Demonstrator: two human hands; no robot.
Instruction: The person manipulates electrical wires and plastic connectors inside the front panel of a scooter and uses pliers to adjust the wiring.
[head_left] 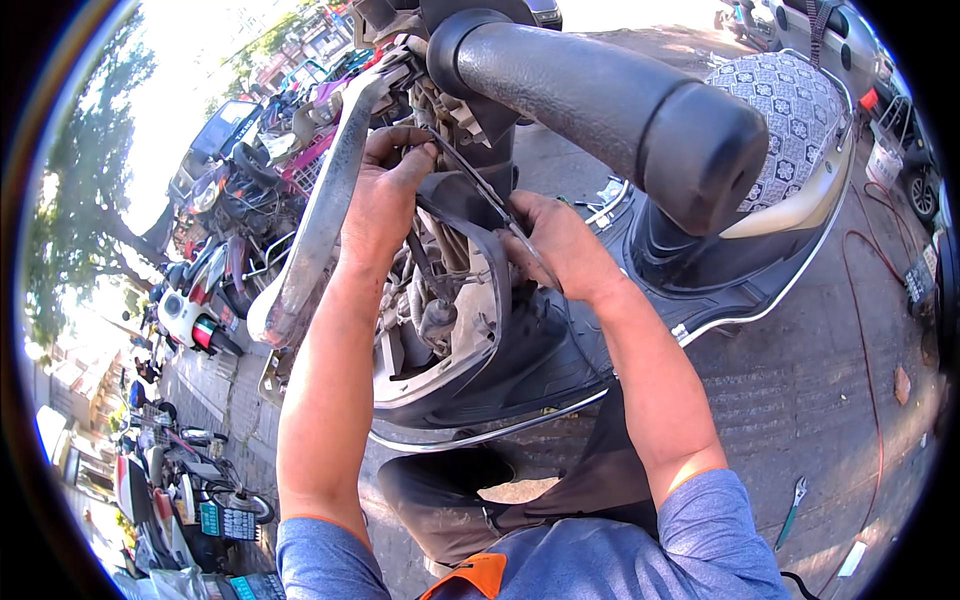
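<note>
A thin black cable (pixel 474 178) runs slantwise across the opened front of a scooter. My left hand (pixel 388 195) pinches its upper end between thumb and fingers, just behind the grey lever (pixel 335 200). Lower down, my right hand (pixel 562 245) is closed around the same cable, and a thin length hangs below that hand. Beneath both hands, the scooter's front body (pixel 490 350) lies uncovered, with wires and a rounded dark part (pixel 437 318) inside. Above my right hand juts the black handlebar grip (pixel 590 100). The fingertips of my right hand are partly hidden.
The scooter's seat has a patterned cover (pixel 785 115). A wrench (pixel 792 512) lies on the pavement at right, near a long reddish hose (pixel 872 400). A white bucket (pixel 885 160) stands at far right. Parked motorbikes (pixel 200 320) line the left side.
</note>
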